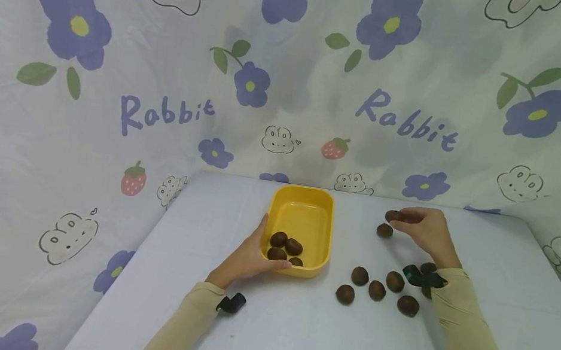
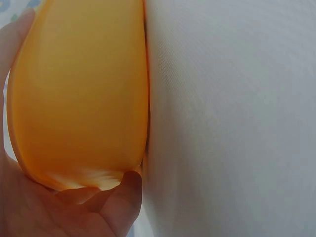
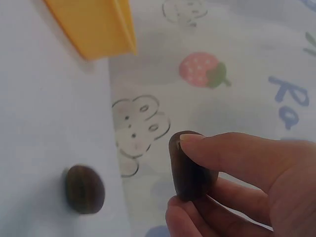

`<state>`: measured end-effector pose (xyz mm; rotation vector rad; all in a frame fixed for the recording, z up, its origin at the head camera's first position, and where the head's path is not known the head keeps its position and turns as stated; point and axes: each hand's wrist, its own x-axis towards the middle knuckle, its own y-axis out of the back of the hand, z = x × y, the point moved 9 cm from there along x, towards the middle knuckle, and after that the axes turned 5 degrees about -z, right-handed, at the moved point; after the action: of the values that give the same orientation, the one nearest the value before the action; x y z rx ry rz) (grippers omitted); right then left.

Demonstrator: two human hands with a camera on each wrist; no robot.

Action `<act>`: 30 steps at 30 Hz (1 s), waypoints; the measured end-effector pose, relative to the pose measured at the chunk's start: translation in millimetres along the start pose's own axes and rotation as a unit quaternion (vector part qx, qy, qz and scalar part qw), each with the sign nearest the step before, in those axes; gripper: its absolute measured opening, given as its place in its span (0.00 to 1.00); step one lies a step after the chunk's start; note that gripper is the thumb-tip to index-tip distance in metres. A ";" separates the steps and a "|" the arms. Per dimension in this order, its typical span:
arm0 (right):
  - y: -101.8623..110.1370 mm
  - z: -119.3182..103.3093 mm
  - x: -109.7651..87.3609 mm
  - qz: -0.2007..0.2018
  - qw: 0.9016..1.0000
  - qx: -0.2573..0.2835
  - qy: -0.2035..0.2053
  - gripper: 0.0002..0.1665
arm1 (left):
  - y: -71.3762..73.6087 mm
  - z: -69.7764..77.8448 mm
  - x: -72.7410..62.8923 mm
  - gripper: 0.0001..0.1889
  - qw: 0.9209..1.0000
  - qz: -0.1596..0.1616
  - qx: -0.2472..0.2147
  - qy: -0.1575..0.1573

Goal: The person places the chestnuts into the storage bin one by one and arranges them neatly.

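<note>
My left hand (image 1: 248, 260) grips the yellow plastic box (image 1: 301, 217) by its near left corner. The thumb lies along the near rim and the other fingers reach up the left side; in the left wrist view, the box wall (image 2: 84, 89) fills the space between them. Several brown chestnuts (image 1: 294, 247) lie in the near end of the box. To the right of the box, my right hand (image 1: 429, 233) pinches one chestnut (image 3: 190, 168) between thumb and fingers. Just below it, another chestnut (image 1: 384, 230) sits on the table.
Several loose chestnuts (image 1: 377, 290) are scattered on the white table (image 1: 299, 341) right of the box, some partly behind the right wrist's black strap (image 1: 423, 277). A patterned cloth (image 1: 294, 80) with flowers and rabbits hangs at the table's back and left edges.
</note>
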<state>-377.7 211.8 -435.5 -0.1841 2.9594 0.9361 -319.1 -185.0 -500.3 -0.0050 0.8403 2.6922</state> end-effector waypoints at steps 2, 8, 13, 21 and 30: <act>-2.0 -11.0 -1.5 0.001 1.000 0.002 0.014 0.37 | 0.1 -0.7 -0.9 0.72 1.000 0.001 0.003 0.006; -13.1 -38.6 -2.6 -0.003 0.999 0.011 0.049 0.36 | 0.2 -1.8 -1.2 0.72 1.000 0.002 0.008 0.008; -28.6 -58.9 -2.3 -0.014 0.998 0.012 0.064 0.33 | 0.0 -2.8 -1.1 0.72 1.000 0.003 0.010 0.008; -57.9 -89.6 -7.4 -0.032 0.993 0.021 0.115 0.30 | 0.7 -0.6 -1.4 0.72 1.000 0.003 0.004 0.008; -100.9 -102.9 -12.0 -0.076 0.990 0.011 0.117 0.27 | 0.2 -1.7 0.4 0.72 1.000 0.004 -0.001 -0.004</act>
<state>-352.9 72.0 -408.2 -0.5463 3.1077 0.9194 -319.7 -186.0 -501.6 0.0089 0.8372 2.6980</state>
